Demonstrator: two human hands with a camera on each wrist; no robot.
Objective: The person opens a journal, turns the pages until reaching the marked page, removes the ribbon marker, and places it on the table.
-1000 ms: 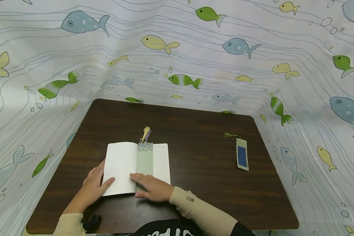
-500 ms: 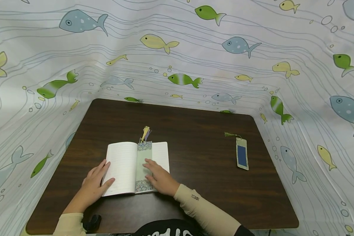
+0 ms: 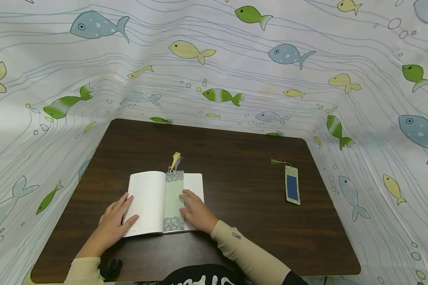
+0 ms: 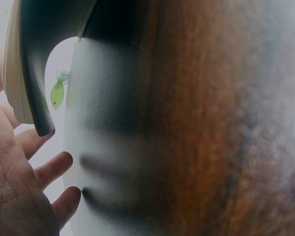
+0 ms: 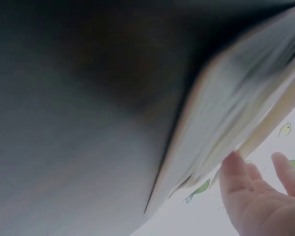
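An open notebook (image 3: 146,202) with lined white pages lies on the table. Along its middle fold, on the right page, lies a pale green bookmark (image 3: 173,198) with patterned ends and a yellow and purple tassel (image 3: 175,162) past the top edge. My left hand (image 3: 112,221) rests at the notebook's left edge, thumb over the page; in the left wrist view its fingers (image 4: 54,169) are spread beneath the raised cover. My right hand (image 3: 197,211) is over the right page with relaxed fingers, its fingertips at the bookmark's right edge. In the right wrist view the page block (image 5: 226,108) shows beside that hand.
A second bookmark (image 3: 292,186), beige with a blue panel and green tassel, lies at the right of the brown table (image 3: 242,166). A small black object (image 3: 112,270) sits at the near left edge. A fish-patterned curtain (image 3: 235,75) surrounds the table.
My right hand has moved from the bookmark's lower end up and to the right, uncovering its patterned bottom. The left fingertips have come slightly onto the page edge.
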